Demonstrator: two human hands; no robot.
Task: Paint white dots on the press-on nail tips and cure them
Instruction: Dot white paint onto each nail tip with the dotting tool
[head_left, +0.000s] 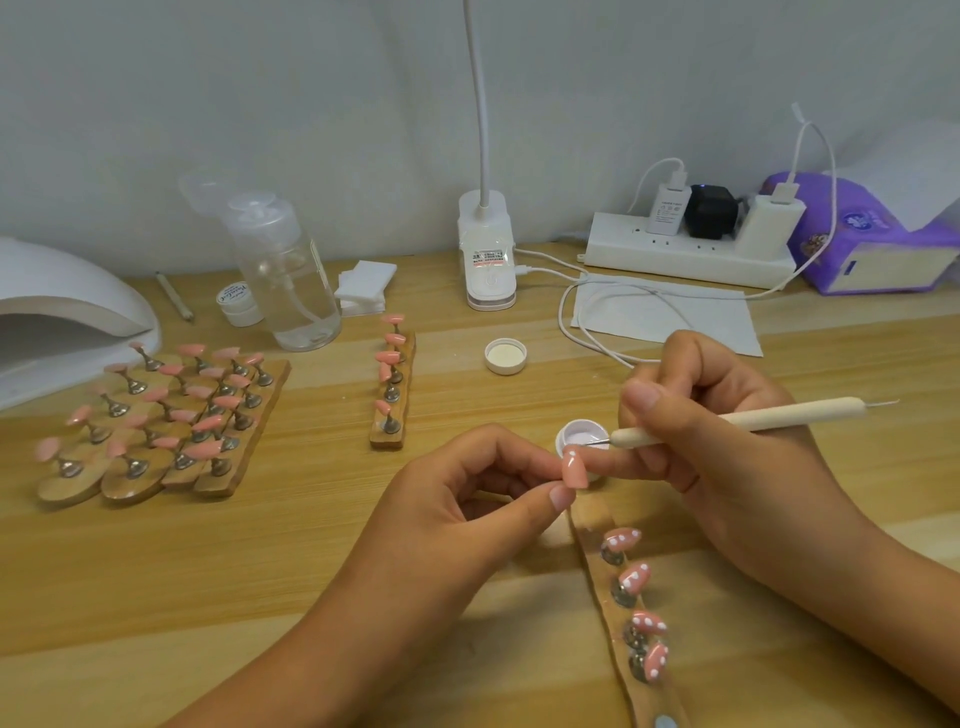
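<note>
My left hand (467, 499) pinches the pink nail tip (575, 470), long axis running near-far. My right hand (727, 441) grips the dotting pen (753, 418), its point in the white gel pot (582, 434) just beyond the tip.

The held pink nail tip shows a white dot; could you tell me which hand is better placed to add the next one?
The right hand: it grips the dotting pen, whose metal point sits at the open white gel pot beside the nail tip. The left hand is pinching that tip.

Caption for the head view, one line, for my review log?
Left hand pinches a pink nail tip while right hand holds a dotting pen at a small pot.
</note>
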